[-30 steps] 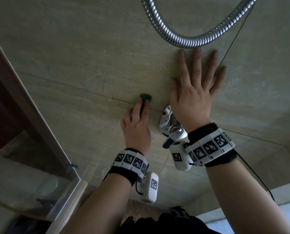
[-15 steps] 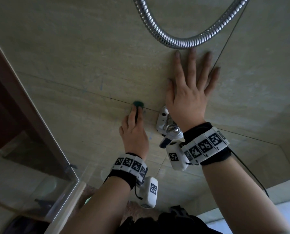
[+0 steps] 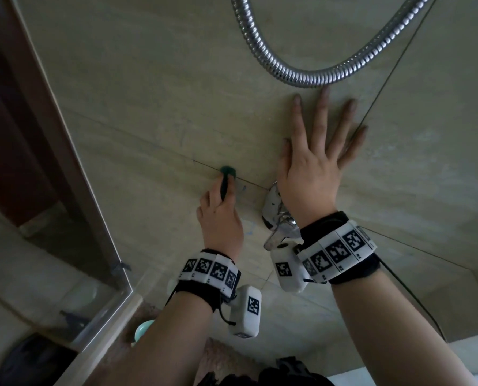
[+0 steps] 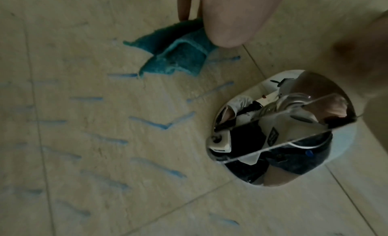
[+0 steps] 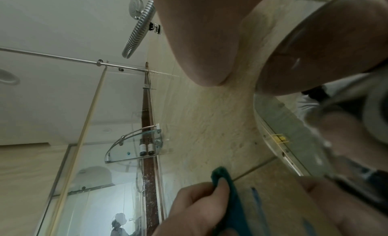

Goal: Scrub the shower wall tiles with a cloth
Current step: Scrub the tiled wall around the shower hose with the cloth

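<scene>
My left hand (image 3: 221, 210) grips a small teal cloth (image 3: 227, 174) and presses it on the beige wall tiles (image 3: 148, 93) at a grout line. In the left wrist view the folded cloth (image 4: 178, 55) hangs below my fingers (image 4: 184, 5), with several blue marks (image 4: 151, 123) on the tile beneath it. My right hand (image 3: 315, 162) lies flat on the wall with its fingers spread, just above the chrome tap (image 3: 276, 215). The right wrist view shows the cloth (image 5: 228, 198) held in my left hand (image 5: 199, 209).
A ribbed chrome shower hose (image 3: 301, 71) loops just above my right fingertips. A glass shower panel with a metal frame (image 3: 65, 151) stands on the left. A glass corner shelf (image 5: 134, 145) with two small bottles hangs higher up. The chrome tap plate (image 4: 283, 128) sits right of the cloth.
My left hand has slid the cloth to the left along the grout line. My right hand stays flat on the wall.
</scene>
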